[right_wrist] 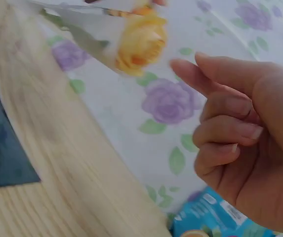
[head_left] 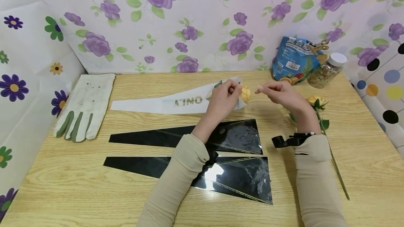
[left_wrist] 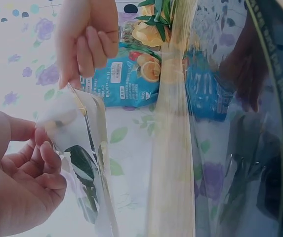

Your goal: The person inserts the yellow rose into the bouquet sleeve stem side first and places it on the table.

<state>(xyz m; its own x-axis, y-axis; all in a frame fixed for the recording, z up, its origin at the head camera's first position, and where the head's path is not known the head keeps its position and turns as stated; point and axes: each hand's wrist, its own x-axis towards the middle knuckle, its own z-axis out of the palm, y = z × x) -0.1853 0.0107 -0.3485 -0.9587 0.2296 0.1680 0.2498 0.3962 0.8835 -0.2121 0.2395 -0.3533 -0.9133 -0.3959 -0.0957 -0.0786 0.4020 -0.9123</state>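
Note:
My left hand [head_left: 222, 97] pinches the edge of a white flower sleeve [head_left: 164, 103] lettered "ONLY", near its wide end. Inside it lies a yellow rose [head_left: 245, 93], its bloom at the open mouth. Green leaves [left_wrist: 82, 165] show through the sleeve in the left wrist view. Just right of the bloom is my right hand [head_left: 281, 95], apart from it in the head view. In the right wrist view its thumb and index finger [right_wrist: 185, 73] extend toward the rose with nothing between them, while the other fingers bend loosely.
Two black clear-fronted sleeves [head_left: 186, 134] lie in front. Another yellow rose [head_left: 317, 101] rests at right, its long stem toward me. Behind it stand a clipped blue bag [head_left: 293, 59] and a white-lidded jar [head_left: 326, 71]. White gloves [head_left: 86, 104] lie at left.

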